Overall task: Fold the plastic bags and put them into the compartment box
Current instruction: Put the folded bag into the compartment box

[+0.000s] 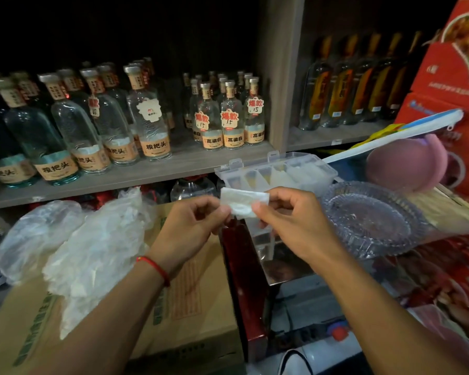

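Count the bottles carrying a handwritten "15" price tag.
4. One tag hangs on a large clear glass bottle on the left; three sit on small clear bottles at centre shelf. Rear rows may hide more.

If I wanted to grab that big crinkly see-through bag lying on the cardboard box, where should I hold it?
Probably pinch the crumpled clear plastic bag at its raised top end, coming down from above with your fingers. It lies loose and rumpled on the brown cardboard box, so the upstanding folds near the shelf give something to pinch, while the flat lower part hugs the box.
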Action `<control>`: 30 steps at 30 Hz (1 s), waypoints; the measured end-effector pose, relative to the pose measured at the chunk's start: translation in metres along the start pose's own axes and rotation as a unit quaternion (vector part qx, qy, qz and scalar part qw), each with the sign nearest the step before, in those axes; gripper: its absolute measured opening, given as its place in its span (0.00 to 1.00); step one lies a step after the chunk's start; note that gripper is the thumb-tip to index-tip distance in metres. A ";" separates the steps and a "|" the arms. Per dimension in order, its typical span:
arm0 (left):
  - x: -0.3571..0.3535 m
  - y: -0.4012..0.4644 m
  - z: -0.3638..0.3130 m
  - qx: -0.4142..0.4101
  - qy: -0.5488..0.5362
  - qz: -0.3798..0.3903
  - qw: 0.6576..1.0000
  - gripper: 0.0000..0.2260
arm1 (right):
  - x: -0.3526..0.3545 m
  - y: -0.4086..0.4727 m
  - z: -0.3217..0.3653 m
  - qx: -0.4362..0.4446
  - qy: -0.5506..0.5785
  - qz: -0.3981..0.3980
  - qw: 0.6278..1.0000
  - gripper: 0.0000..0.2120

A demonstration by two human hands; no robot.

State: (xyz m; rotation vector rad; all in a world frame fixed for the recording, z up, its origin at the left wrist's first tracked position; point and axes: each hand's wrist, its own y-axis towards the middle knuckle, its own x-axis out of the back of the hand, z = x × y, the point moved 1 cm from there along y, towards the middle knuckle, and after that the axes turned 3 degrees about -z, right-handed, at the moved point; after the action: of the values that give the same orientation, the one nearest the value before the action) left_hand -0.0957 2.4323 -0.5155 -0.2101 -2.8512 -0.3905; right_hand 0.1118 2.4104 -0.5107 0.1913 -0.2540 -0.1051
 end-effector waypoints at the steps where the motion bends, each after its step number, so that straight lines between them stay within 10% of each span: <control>1: -0.002 0.009 -0.003 -0.008 0.019 0.010 1.000 0.08 | 0.005 0.002 -0.002 0.004 -0.014 -0.014 1.000 0.04; 15: -0.036 0.163 -0.025 -0.059 0.276 0.065 0.957 0.07 | 0.014 0.060 -0.017 -0.017 -0.189 -0.276 0.942 0.06; 30: -0.050 0.179 -0.026 -0.208 0.453 0.198 0.844 0.09 | -0.002 0.071 -0.007 -0.058 -0.336 -0.193 0.920 0.06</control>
State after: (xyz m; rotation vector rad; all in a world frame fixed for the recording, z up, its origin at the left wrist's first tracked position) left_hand -0.0101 2.5899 -0.4610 -0.5191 -1.7107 -0.7650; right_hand 0.1172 2.4814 -0.5038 0.0774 -0.8943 -0.5824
